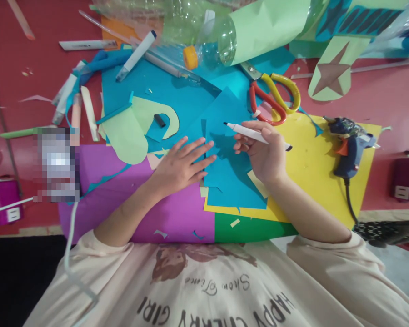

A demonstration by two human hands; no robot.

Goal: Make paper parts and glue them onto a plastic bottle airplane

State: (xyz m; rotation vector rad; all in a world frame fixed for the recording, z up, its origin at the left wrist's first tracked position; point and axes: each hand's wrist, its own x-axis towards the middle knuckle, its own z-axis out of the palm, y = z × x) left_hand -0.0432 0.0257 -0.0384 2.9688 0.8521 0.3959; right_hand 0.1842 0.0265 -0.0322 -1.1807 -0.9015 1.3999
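Note:
A white marker (pixel 248 133) is pinched in my right hand (pixel 267 152), its dark uncapped tip pointing left just above a blue sheet of paper (pixel 235 181). My left hand (pixel 180 165) lies with fingers spread, the fingertips at the left edge of that sheet. Left of the sheet's top are light green paper cut-outs (pixel 127 136) and a small dark marker cap (pixel 159 120). Scissors (pixel 274 97) with red and yellow handles rest beyond my right hand.
Clear plastic bottles, one with an orange cap (pixel 190 57), lie across the back. At the right a blue glue gun (pixel 350 152) sits on yellow paper (pixel 313 181). Several markers (pixel 136 55) and paper scraps are scattered at the left, over purple paper (pixel 180 213) and the red table (pixel 47 27).

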